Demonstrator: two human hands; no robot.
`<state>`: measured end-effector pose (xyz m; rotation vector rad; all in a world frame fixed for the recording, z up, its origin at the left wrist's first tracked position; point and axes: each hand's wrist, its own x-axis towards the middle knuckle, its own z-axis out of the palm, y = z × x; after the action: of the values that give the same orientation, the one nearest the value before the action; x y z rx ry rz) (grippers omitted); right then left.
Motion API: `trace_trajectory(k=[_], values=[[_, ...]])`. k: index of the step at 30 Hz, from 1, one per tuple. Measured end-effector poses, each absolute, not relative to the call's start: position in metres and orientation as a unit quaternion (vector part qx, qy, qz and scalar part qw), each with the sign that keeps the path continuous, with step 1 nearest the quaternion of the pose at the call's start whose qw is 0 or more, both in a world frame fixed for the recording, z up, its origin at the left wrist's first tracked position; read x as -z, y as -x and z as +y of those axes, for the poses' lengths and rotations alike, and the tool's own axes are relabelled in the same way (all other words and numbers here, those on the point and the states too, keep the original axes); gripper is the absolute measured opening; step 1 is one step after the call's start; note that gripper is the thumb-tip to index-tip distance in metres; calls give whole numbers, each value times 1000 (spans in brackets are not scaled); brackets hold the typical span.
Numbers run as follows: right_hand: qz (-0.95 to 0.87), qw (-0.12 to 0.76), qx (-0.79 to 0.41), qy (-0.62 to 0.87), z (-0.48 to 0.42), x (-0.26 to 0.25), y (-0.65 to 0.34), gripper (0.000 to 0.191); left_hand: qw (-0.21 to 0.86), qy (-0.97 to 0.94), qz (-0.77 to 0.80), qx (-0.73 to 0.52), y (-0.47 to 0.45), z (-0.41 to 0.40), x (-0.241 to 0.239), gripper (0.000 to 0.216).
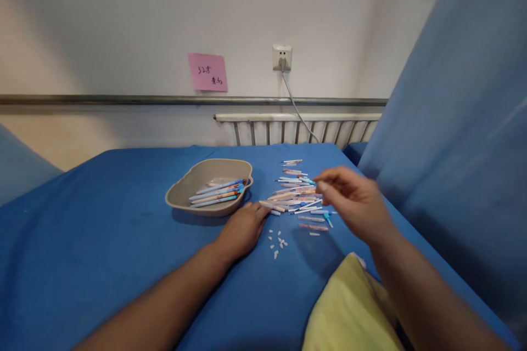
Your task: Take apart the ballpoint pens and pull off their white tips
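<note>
My left hand [242, 228] rests low on the blue sheet, its fingertips closed at the end of a pale pen barrel [267, 205] at the left edge of a pile. My right hand [352, 200] is raised over the pile's right side, thumb and fingers pinched together. Whatever is in that pinch is too small or blurred to name. Under and between the hands lie many loose pen parts [294, 194]: clear and peach barrels, thin white refills and blue pieces. Small white bits [281, 242] are scattered nearer to me. Left of the pile, a beige basin [179, 196] holds several assembled-looking pens [218, 194].
The blue sheet [102, 241] covers the surface. A yellow cloth item [349, 312] sits at the near right, under my right forearm. Blue curtains [461, 120] hang on the right. Behind are a metal rail [123, 100], a white bed rail [296, 117] and a plugged socket [282, 58].
</note>
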<state>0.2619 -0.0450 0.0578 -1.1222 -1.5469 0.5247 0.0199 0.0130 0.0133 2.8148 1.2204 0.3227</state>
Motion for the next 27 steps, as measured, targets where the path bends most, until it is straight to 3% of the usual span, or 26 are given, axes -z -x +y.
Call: trace_trajectory(k=[4,6,21,27], values=[[-762,252,-66,594,-16,-22,-267,15,21,-912,396,-105,-20,14,-10,30],[-781,205,-57,588,-8,-9,-268,16,17,-912,397,-105,-19,15,-8,31],[-813,84,-58,574,4,3,-261,16,36,-905,404,-129,-19,23,-14,12],[-825,58,-51,560,2,-1,-263,10,108,-893,412,-147,-14,25,-10,6]])
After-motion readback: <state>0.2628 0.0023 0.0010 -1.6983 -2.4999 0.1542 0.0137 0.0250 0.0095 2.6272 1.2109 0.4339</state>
